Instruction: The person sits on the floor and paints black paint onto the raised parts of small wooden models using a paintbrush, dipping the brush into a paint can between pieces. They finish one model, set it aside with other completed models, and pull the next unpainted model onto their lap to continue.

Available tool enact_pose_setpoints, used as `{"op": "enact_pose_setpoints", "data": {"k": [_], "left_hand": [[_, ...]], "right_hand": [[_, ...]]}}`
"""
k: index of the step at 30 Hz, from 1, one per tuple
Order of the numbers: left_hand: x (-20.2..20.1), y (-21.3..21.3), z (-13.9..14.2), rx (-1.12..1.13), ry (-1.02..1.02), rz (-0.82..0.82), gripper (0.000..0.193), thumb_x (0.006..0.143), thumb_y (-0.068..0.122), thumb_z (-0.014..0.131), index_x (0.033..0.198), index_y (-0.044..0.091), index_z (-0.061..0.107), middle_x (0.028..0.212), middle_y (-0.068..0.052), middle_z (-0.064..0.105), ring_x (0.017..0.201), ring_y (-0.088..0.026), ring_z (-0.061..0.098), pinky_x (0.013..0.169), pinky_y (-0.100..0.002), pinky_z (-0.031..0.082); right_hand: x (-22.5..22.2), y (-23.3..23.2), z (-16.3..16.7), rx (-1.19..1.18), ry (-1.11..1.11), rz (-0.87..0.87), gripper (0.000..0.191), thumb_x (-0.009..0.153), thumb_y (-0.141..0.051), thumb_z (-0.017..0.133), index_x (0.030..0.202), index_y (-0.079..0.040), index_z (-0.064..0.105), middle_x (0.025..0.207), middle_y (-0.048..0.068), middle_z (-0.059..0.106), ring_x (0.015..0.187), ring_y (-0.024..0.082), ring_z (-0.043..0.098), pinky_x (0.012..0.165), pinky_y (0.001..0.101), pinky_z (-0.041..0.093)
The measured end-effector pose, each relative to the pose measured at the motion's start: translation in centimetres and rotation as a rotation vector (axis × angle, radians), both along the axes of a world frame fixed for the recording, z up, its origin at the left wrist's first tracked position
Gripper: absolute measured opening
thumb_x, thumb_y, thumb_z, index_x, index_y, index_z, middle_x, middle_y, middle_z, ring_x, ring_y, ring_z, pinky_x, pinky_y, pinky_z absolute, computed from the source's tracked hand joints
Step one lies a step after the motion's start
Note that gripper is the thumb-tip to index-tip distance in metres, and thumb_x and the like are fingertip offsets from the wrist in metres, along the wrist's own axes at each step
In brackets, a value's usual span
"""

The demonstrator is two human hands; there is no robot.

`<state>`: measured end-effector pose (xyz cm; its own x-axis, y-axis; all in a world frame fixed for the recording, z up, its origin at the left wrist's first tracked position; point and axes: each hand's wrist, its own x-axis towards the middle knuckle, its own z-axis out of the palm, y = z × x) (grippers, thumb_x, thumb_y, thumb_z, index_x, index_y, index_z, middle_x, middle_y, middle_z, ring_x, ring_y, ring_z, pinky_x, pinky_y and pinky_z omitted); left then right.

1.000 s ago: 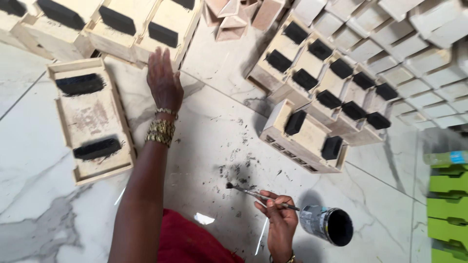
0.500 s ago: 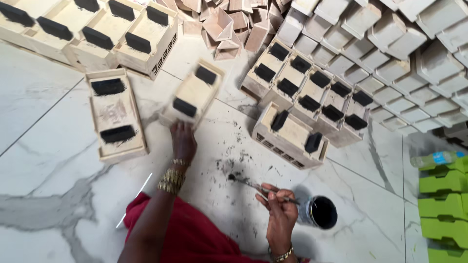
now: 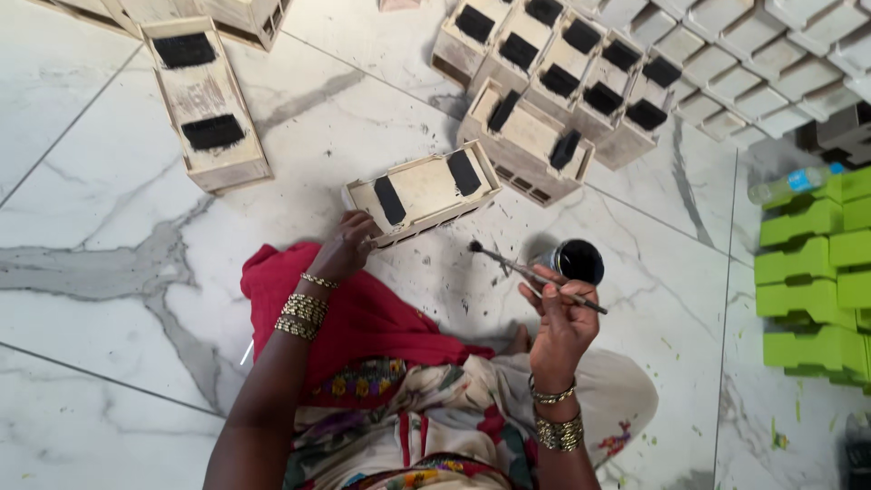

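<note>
Wooden box (image 3: 423,193), drawn nearer since earlier, lies on white marble floor (image 3: 109,272); left hand (image 3: 347,247) grips its end, right hand (image 3: 558,318) holds paintbrush (image 3: 535,275) beside black paint tin (image 3: 572,261); box rows behind.

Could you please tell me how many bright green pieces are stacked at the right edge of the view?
5 at least: green pieces stacked down the right edge, beside a plastic bottle. The frame crops them, so more may be hidden.

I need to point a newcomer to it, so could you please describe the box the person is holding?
On the white marble floor, look just ahead of the person's red-draped knee. The pale wooden box lies there alone, gripped at its near-left corner by the left hand. Unlike the boxes packed in rows beyond, it is tilted, detached, with two black painted patches.
</note>
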<state>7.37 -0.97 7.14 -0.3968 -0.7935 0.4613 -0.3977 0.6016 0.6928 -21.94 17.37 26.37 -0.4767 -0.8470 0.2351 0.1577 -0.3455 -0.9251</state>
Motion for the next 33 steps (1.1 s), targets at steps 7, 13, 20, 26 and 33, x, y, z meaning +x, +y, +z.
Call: {"op": "enact_pose_setpoints", "data": {"k": [7,13,20,26,33], "left_hand": [[-0.7,-1.1,-0.8,0.332,0.3,0.089,0.025,0.084,0.016,0.078,0.108,0.006,0.074,0.125,-0.017,0.069,0.124,-0.032,0.062,0.103,-0.041,0.051],[-3.6,-4.1,-2.1,0.944,0.76,0.526,0.096,0.091,0.059,0.065,0.155,-0.001,0.026,0.158,-0.026,0.035,0.145,-0.034,0.039,0.114,-0.041,0.038],[-3.8,-5.3,-3.1,1.076,0.78,0.225,0.109,0.083,0.059,0.064,0.161,0.003,0.012,0.158,-0.028,0.036,0.144,-0.036,0.044,0.112,-0.041,0.043],[-4.5,-5.2,-3.0,1.153,0.632,0.059,0.1,0.086,0.055,0.063,0.162,0.007,0.02,0.159,-0.025,0.035,0.144,-0.036,0.04,0.113,-0.039,0.04],[-6.1,-4.4,-3.7,1.069,0.655,0.119,0.095,0.085,0.056,0.065,0.157,0.001,0.035,0.158,-0.021,0.045,0.148,-0.029,0.042,0.118,-0.036,0.032]], "right_hand": [[0.5,0.6,-0.8,0.023,0.033,-0.016,0.013,0.103,0.001,0.059,0.108,-0.007,0.05,0.122,0.023,0.068,0.112,0.03,0.071,0.09,0.0446,0.066],[2.7,-2.7,-2.5,0.003,0.132,0.059,0.014,0.102,0.004,0.059,0.105,-0.005,0.049,0.12,0.023,0.068,0.114,0.03,0.07,0.089,0.045,0.067],[4.2,-7.0,-3.2,-0.003,0.213,0.101,0.014,0.102,0.006,0.057,0.105,-0.005,0.048,0.123,0.023,0.066,0.114,0.029,0.069,0.09,0.0434,0.067],[5.9,-11.0,-3.7,0.024,0.402,0.15,0.011,0.104,0.007,0.054,0.104,-0.003,0.049,0.125,0.022,0.066,0.113,0.024,0.069,0.095,0.0387,0.066],[6.6,-12.0,-7.0,0.029,0.533,0.108,0.007,0.105,0.005,0.055,0.106,-0.001,0.051,0.124,0.019,0.068,0.106,0.017,0.068,0.097,0.0307,0.061]]}}
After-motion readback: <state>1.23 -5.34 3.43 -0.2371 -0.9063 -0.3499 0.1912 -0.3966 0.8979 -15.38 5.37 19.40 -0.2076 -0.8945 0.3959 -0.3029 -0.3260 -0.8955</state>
